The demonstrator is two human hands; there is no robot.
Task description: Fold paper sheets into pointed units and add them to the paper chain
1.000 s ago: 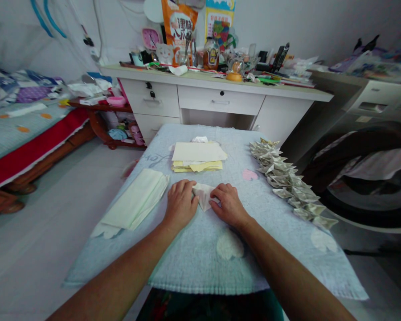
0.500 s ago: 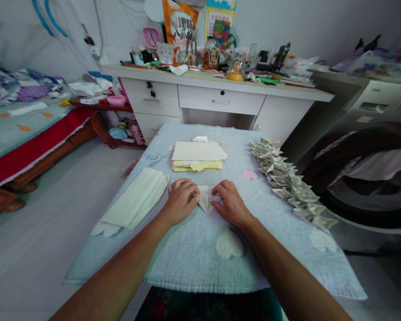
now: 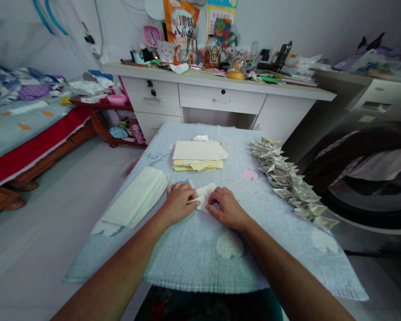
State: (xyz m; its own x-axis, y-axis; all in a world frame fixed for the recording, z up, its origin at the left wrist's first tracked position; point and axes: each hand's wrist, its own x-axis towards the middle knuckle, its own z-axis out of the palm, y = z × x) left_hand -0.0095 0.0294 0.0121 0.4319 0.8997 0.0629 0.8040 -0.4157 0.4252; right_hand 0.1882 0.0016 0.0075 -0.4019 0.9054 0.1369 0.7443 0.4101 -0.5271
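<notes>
A small folded sheet of pale paper (image 3: 204, 196) lies between my hands on the cloth-covered table, turned at a slant. My left hand (image 3: 180, 201) pinches its left part between thumb and fingers. On its right side, my right hand (image 3: 226, 206) has curled fingers, with thumb and fingertips pressed on the paper's edge. Beyond my hands sits a stack of cream and yellow paper (image 3: 198, 151). Left of my left arm lies a pile of long pale-green paper (image 3: 137, 196). A row of folded paper pieces (image 3: 287, 180), pointed and nested together, runs along the right side.
A blue patterned cloth (image 3: 200, 258) covers the table. Behind it stands a white desk (image 3: 220, 96) crowded with a jar, a clock and packets. A bed (image 3: 30, 133) is at left, a washing machine (image 3: 364, 178) at right.
The folded paper has turned from pointing toward me to lying at a slant. My left hand now pinches its left part, and my right fingers have curled in more.
</notes>
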